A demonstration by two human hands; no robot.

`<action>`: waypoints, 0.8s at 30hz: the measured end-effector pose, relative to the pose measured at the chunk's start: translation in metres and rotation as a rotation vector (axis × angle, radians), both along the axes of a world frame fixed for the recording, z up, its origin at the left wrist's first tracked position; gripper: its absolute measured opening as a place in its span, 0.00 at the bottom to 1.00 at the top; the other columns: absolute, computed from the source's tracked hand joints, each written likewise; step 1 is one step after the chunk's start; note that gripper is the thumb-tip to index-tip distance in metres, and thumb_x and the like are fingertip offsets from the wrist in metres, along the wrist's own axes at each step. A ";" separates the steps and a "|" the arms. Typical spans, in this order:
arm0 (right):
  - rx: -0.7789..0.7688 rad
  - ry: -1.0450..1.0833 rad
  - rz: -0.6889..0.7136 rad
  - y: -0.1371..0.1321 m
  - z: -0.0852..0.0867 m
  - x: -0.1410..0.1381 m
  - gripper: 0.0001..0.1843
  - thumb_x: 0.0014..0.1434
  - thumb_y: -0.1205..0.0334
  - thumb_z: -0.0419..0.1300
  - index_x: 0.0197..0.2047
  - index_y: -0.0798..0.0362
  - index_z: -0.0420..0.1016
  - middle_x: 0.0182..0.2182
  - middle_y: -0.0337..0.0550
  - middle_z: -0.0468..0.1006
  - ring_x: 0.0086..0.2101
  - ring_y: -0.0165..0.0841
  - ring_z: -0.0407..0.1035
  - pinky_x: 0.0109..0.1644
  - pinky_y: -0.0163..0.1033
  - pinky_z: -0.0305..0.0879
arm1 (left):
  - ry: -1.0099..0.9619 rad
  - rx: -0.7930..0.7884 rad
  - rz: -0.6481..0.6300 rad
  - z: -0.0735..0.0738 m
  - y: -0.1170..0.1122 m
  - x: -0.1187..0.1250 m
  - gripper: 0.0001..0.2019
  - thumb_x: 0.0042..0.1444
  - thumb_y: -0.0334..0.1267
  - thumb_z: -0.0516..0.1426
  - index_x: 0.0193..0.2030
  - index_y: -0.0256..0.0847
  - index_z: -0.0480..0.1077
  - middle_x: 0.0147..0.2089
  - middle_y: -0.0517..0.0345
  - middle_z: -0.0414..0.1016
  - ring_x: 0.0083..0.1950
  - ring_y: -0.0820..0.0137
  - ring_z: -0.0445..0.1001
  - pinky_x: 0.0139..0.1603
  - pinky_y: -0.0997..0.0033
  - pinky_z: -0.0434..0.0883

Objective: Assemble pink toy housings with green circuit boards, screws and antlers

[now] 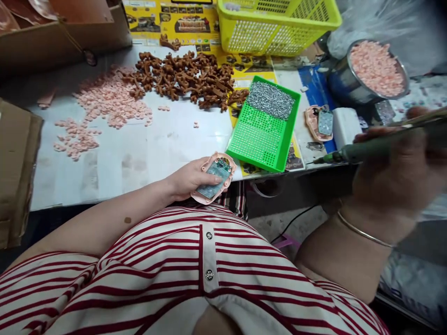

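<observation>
In my left hand (pixel 188 179) lies a pink plastic shell (pixel 200 197) with a greenish-grey circuit part (pixel 213 179) set inside it. The thumb presses on its face, just in front of the table edge. My right hand (pixel 398 172), blurred by motion, is wrapped round a grey-green electric screwdriver (pixel 370 146) at the right. Its thin bit points left, past the corner of the green tray (pixel 244 158). Small silver screws (pixel 270 100) fill the far part of that tray. Another pink shell with a grey part (pixel 319 123) rests right of the tray.
Brown plastic pieces (pixel 185 77) are heaped at the back, beside many small pink pieces (pixel 111 97). A yellow basket (pixel 258 37) stands behind the tray. At the right is a metal bowl of pink pieces (pixel 375 67). Cardboard boxes (pixel 16 172) border the left side.
</observation>
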State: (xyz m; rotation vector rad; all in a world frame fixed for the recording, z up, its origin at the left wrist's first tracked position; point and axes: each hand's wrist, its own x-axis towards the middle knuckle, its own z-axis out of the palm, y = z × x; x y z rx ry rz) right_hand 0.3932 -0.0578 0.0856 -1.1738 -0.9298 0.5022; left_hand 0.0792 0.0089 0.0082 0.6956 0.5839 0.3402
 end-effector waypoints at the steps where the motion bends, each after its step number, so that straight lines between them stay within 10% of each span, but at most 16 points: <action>1: 0.079 -0.047 -0.043 0.006 -0.003 0.000 0.12 0.48 0.57 0.76 0.38 0.47 0.85 0.25 0.31 0.77 0.25 0.23 0.71 0.30 0.29 0.72 | 0.003 0.010 -0.036 0.001 0.000 0.006 0.22 0.48 0.32 0.67 0.50 0.35 0.69 0.37 0.53 0.77 0.35 0.68 0.77 0.36 0.70 0.74; 9: 0.470 -0.011 0.151 0.045 -0.021 -0.040 0.08 0.53 0.58 0.69 0.36 0.51 0.82 0.16 0.28 0.64 0.13 0.23 0.60 0.16 0.30 0.62 | 0.153 0.061 -0.013 0.006 0.002 0.017 0.20 0.49 0.33 0.65 0.49 0.36 0.68 0.36 0.56 0.76 0.33 0.71 0.75 0.34 0.72 0.73; 24: 0.399 -0.140 0.250 0.048 -0.045 -0.054 0.07 0.57 0.52 0.67 0.38 0.43 0.78 0.15 0.27 0.61 0.13 0.25 0.54 0.15 0.33 0.59 | 0.190 0.019 -0.053 0.009 0.007 0.020 0.20 0.53 0.35 0.65 0.51 0.37 0.68 0.37 0.53 0.76 0.34 0.70 0.74 0.33 0.73 0.71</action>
